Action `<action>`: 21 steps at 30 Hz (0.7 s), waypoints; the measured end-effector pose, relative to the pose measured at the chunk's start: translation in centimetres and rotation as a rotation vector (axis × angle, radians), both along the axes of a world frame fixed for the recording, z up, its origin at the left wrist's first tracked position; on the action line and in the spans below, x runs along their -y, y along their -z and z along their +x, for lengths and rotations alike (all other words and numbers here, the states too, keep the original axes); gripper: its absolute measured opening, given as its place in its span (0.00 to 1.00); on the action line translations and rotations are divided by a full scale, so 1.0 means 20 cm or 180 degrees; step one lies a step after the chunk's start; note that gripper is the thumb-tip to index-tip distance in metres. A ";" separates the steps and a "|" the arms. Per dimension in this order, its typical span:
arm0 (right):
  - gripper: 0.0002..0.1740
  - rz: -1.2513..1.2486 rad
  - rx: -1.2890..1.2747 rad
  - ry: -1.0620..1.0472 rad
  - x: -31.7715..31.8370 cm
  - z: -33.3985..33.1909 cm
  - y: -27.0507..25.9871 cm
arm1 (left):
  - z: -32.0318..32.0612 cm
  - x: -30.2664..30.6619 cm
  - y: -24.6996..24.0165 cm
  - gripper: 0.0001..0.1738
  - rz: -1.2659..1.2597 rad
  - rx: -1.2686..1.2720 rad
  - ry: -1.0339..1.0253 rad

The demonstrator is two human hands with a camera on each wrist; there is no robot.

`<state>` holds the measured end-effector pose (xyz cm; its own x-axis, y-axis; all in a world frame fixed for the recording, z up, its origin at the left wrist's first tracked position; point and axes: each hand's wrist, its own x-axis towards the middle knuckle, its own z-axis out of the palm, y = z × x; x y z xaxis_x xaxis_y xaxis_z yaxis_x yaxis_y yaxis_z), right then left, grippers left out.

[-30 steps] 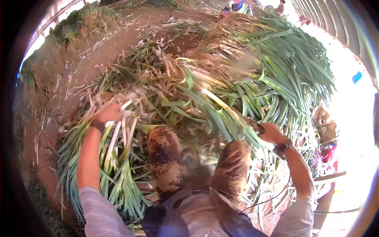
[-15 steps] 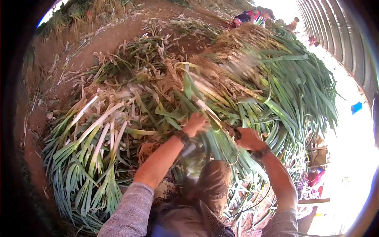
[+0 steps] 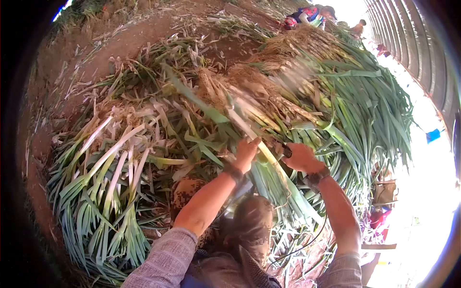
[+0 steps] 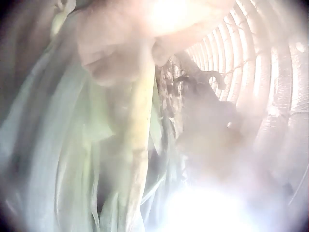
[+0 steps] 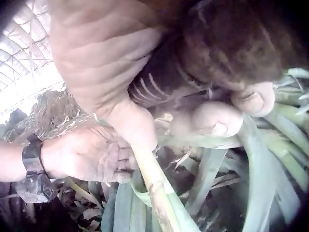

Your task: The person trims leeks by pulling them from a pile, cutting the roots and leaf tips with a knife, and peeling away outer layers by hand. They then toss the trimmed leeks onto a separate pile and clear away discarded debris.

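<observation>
In the head view my left hand [image 3: 246, 154] grips a leek's pale stalk [image 3: 243, 125], its leaves fanning down to the lower right. The left wrist view has that hand [image 4: 130, 38] curled over the yellowish stalk [image 4: 140, 111]. Just right of it, my right hand [image 3: 303, 158] holds a dark handle [image 3: 287, 151]. Close up in the right wrist view, my right fingers [image 5: 217, 118] wrap the ribbed dark handle [image 5: 157, 84], and the thumb lies against a yellowish stalk [image 5: 157, 188]. Whatever part of the tool extends past the handle is hidden.
Trimmed-looking leeks [image 3: 113, 173] lie spread at the left. A large leek heap [image 3: 355, 96] with roots fills the right. Loose leaves cover the ground ahead. A cable [image 3: 307, 247] runs by the right forearm; another person [image 3: 312, 17] crouches at the back.
My left hand has come from the left-hand leeks across to the stalk and now grips it. My right hand has moved left with the handle, close to the left hand.
</observation>
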<state>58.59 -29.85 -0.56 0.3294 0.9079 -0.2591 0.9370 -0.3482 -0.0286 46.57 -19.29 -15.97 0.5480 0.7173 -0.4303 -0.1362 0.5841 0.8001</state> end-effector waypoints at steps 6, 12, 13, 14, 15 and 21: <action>0.20 -0.0386 -0.0405 0.0331 0.14 -0.02 -0.24 | -0.05 -0.05 -0.08 0.19 -0.0217 0.0945 -0.0334; 0.22 -0.0500 -0.0771 0.0437 0.60 -0.08 -0.27 | -0.28 -0.23 -0.11 0.17 -0.0379 0.1494 -0.0235; 0.22 -0.0375 -0.0943 0.0484 0.67 -0.11 -0.27 | -0.32 -0.24 -0.15 0.16 -0.0390 0.1644 -0.0122; 0.22 -0.0296 -0.0996 0.0525 0.76 -0.12 -0.21 | -0.36 -0.24 -0.17 0.16 -0.0411 0.1800 -0.0003; 0.23 -0.0232 -0.1168 0.0531 0.81 -0.15 -0.18 | -0.38 -0.27 -0.14 0.17 -0.0303 0.1870 0.0062; 0.16 0.0002 -0.0995 0.0684 0.89 -0.46 -0.11 | -0.47 -0.14 -0.03 0.20 -0.0300 0.0491 0.0082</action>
<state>49.33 -47.63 1.65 0.4175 0.8269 -0.3767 0.7886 -0.5357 -0.3020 37.14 -16.44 -15.28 0.6304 0.6626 -0.4044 -0.2373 0.6605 0.7123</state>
